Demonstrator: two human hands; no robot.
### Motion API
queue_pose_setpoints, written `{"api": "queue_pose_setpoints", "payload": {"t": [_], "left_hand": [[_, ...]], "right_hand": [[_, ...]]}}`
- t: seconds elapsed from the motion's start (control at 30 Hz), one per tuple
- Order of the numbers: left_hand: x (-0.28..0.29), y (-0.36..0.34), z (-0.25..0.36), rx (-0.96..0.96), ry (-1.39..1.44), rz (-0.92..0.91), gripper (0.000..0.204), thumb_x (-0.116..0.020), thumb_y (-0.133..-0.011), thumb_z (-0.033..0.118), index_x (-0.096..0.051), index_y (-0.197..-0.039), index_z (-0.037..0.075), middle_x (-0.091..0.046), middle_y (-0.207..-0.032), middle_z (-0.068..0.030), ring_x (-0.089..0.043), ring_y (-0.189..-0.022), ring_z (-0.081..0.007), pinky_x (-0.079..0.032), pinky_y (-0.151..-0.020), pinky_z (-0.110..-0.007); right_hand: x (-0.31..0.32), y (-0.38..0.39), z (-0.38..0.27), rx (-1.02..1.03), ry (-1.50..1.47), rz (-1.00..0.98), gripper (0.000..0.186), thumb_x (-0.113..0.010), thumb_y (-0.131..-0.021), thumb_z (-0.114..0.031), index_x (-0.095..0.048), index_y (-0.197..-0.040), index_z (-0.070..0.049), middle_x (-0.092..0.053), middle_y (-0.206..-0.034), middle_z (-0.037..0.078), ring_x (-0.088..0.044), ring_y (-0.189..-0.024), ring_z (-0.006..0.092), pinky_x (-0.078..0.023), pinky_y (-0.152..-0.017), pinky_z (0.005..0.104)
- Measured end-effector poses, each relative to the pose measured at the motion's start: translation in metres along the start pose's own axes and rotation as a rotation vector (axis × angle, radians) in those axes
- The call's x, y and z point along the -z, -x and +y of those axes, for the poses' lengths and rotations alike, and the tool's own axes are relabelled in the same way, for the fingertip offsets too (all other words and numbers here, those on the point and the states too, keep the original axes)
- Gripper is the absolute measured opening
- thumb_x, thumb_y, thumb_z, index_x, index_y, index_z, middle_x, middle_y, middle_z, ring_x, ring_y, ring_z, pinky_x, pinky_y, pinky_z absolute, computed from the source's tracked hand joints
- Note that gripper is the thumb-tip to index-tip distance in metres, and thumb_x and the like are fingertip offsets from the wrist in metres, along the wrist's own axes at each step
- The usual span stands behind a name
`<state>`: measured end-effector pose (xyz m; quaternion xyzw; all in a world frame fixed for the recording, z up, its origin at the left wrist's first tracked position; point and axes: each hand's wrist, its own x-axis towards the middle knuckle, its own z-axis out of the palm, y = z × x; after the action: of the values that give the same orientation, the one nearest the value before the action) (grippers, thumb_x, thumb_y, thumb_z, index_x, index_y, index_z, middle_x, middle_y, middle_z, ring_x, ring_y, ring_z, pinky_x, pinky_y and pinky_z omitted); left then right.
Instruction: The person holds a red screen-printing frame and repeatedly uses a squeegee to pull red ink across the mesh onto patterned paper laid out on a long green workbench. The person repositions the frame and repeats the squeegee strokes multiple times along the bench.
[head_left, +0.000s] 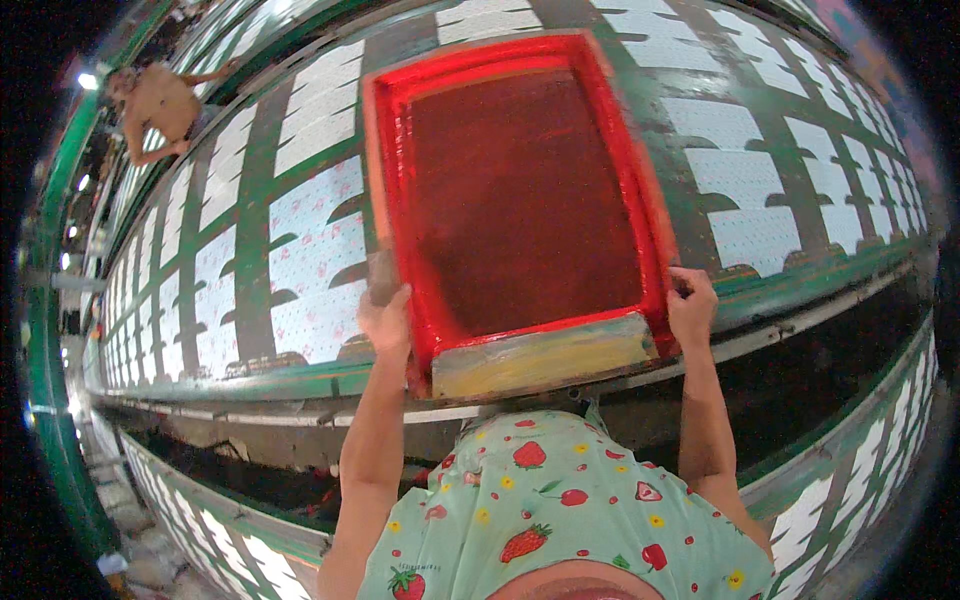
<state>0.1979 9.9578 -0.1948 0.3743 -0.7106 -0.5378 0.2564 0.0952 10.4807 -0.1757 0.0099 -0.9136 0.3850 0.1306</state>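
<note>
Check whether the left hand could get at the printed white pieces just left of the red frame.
Probably, after letting go: the left hand grips the red frame, but the printed white pieces lie close beside it, nothing visible between.

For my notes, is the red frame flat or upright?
Roughly flat: the red frame shows its broad face upward, between left hand and right hand.

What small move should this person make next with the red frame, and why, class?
Perhaps steady the red frame level before shifting it: its inner walls look wet and glossy, pale printed pieces lie close beside it, and the left hand and right hand are at its opposite sides.
</note>
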Motion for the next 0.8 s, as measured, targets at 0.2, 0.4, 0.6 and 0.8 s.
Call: {"api": "queue_pose_setpoints", "payload": {"t": [0.2,0.4,0.6,0.8], "left_hand": [[-0.012,0.007,-0.008,-0.037,-0.242,0.001,0.057,-0.098,-0.08,0.024,-0.075,-0.124,-0.006,-0.081,-0.112,-0.0238,-0.076,-0.102,-0.0341,-0.06,-0.094,-0.047],[-0.023,0.01,-0.011,-0.07,-0.285,0.053,0.045,-0.098,-0.08,0.024,-0.076,-0.108,-0.004,-0.079,-0.096,-0.0103,-0.071,-0.087,-0.0219,-0.059,-0.083,-0.041],[-0.023,0.014,0.007,-0.008,-0.373,-0.02,0.058,-0.099,-0.079,0.029,-0.075,-0.12,-0.004,-0.081,-0.106,-0.0205,-0.079,-0.097,-0.0349,-0.061,-0.092,-0.046],[-0.028,0.015,0.003,-0.016,-0.397,-0.002,0.057,-0.096,-0.082,0.031,-0.074,-0.124,-0.001,-0.079,-0.114,-0.0226,-0.077,-0.107,-0.0415,-0.06,-0.096,-0.051]], "right_hand": [[0.011,-0.004,0.029,0.034,0.002,-0.035,0.036,-0.078,-0.084,0.008,-0.081,-0.118,-0.004,-0.079,-0.118,0.016,-0.074,-0.113,0.0365,-0.06,-0.101,0.0433],[0.03,0.0,0.007,0.113,0.218,-0.07,0.037,-0.079,-0.091,-0.002,-0.078,-0.128,-0.005,-0.074,-0.137,0.02,-0.069,-0.13,0.0403,-0.055,-0.113,0.0482],[0.032,0.069,-0.08,0.657,0.08,-0.587,0.046,-0.086,-0.09,-0.02,-0.076,-0.135,-0.016,-0.07,-0.144,0.015,-0.065,-0.137,0.0397,-0.053,-0.113,0.0564],[0.001,0.082,-0.12,0.776,0.261,-0.663,0.053,-0.076,-0.085,-0.008,-0.075,-0.138,-0.016,-0.071,-0.139,0.01,-0.068,-0.13,0.0372,-0.056,-0.109,0.0564]]}}
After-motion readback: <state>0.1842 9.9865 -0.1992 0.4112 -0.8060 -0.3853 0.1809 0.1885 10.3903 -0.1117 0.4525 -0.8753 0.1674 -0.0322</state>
